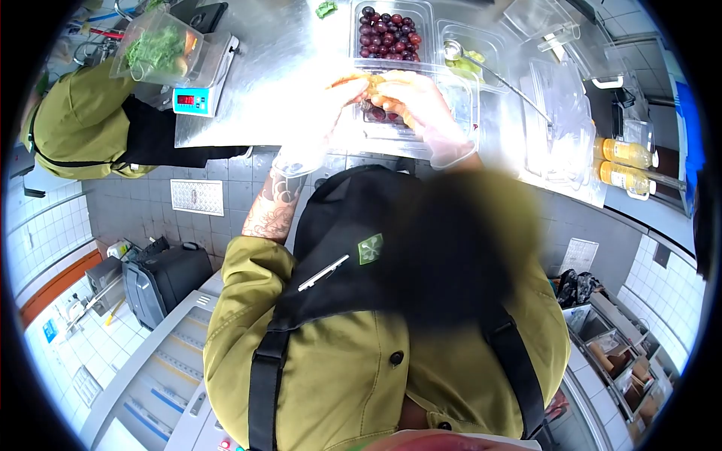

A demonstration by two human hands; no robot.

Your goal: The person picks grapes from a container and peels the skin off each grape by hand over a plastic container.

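My left hand and my right hand, both in clear gloves, meet above a clear plastic container at the table's front edge. Their fingers are closed together around something small and yellowish-orange, whose kind I cannot make out in the glare. Dark round fruit, like grapes, shows in the container below my hands. Just behind stands another clear tub full of dark red grapes. Right of it, a tub holds green pieces and a long-handled metal spoon.
A scale at left carries a clear container of leafy greens. A co-worker stands beside it. Stacked clear containers and yellow bottles are at right. A green leaf piece lies at the back.
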